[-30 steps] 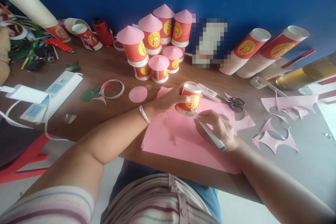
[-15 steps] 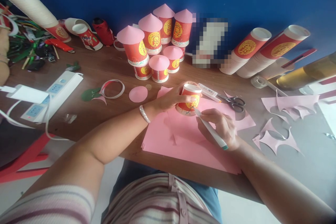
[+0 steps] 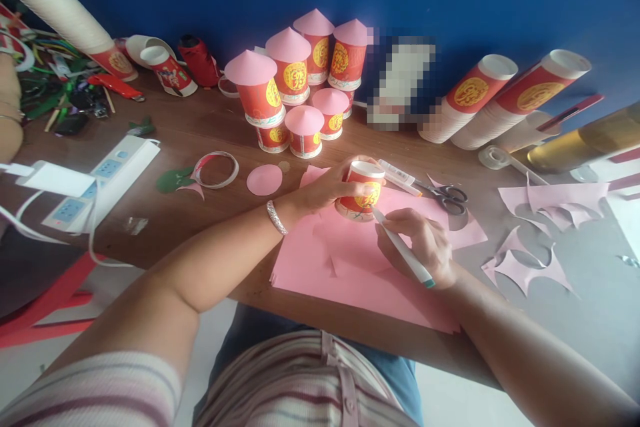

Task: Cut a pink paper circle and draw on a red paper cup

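Observation:
My left hand (image 3: 333, 188) is wrapped round a red paper cup (image 3: 357, 197) with a gold round emblem and a white rim. The cup stands over a stack of pink paper (image 3: 320, 260), and dark marks show on the pale band at its base. A white marker pen (image 3: 407, 252) with a green end is gripped in my right hand (image 3: 423, 240). Its tip meets or nearly meets the cup's lower band; which of the two I cannot tell. Just behind the cup lie another white marker (image 3: 400, 177) and scissors with dark handles (image 3: 450, 197).
Several red cups with pink paper cones (image 3: 290, 47) stand at the back. Cup stacks lean against the blue wall at right (image 3: 470, 97) and left (image 3: 65, 17). A power strip (image 3: 103, 183) with white cables lies left; pink paper scraps (image 3: 530, 270) and a tape roll (image 3: 495, 157) lie right.
The marker's tip has shifted very slightly along the cup's lower band. Both hands keep their grip, and the view has moved a touch.

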A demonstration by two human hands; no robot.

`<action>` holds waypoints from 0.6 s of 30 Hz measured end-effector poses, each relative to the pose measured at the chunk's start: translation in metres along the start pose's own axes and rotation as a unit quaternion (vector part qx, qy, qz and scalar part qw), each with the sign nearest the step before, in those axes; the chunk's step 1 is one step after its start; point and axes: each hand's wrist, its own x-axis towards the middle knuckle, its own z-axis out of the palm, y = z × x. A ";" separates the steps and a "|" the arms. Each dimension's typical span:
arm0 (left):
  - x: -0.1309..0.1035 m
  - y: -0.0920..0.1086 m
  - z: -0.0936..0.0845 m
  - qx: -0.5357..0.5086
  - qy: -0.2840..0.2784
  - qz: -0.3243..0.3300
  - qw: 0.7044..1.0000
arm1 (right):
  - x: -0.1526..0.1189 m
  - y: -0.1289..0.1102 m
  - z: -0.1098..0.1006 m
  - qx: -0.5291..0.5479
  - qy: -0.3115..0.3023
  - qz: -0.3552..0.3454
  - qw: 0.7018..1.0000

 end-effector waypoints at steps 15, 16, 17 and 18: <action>0.002 -0.004 -0.002 0.005 -0.001 0.009 1.000 | -0.003 -0.004 -0.001 0.010 -0.024 0.008 1.000; 0.002 -0.004 -0.002 0.006 0.001 0.007 1.000 | -0.003 -0.004 -0.001 0.010 -0.024 0.007 1.000; 0.002 -0.003 -0.001 0.005 0.002 0.006 1.000 | -0.003 -0.004 -0.001 0.011 -0.023 0.006 1.000; 0.001 -0.003 -0.001 0.003 0.004 0.005 1.000 | -0.003 -0.004 -0.001 0.010 -0.022 0.006 1.000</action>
